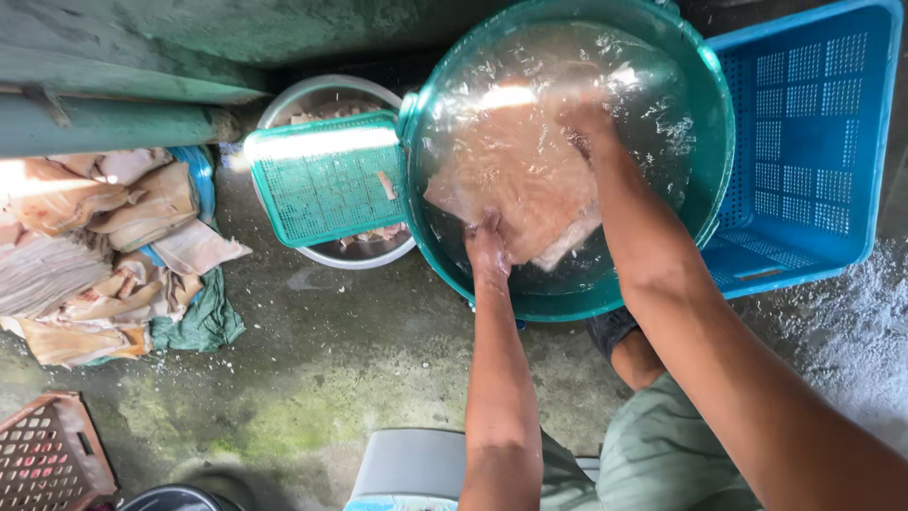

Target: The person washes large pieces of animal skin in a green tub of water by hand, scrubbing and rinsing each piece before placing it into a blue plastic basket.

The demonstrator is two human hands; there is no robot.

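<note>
The left hand (487, 248) and the right hand (588, 118) are both immersed in the water of a round teal basin (714, 180) that stands on the concrete floor (350, 378). Between them lies a pale pink sheet of raw skin (515, 180), submerged. Left fingers close on its near edge. The right fingers rest on its far edge; glare hides their spread, so whether they grip cannot be told. The sheet's long axis runs diagonally from the left fingers up towards the right fingers. A blue crate (813, 142) stands just right of the right fingers, and a teal perforated tray (326, 180) over a metal bowl (326, 93) lies left of the left fingers.
</note>
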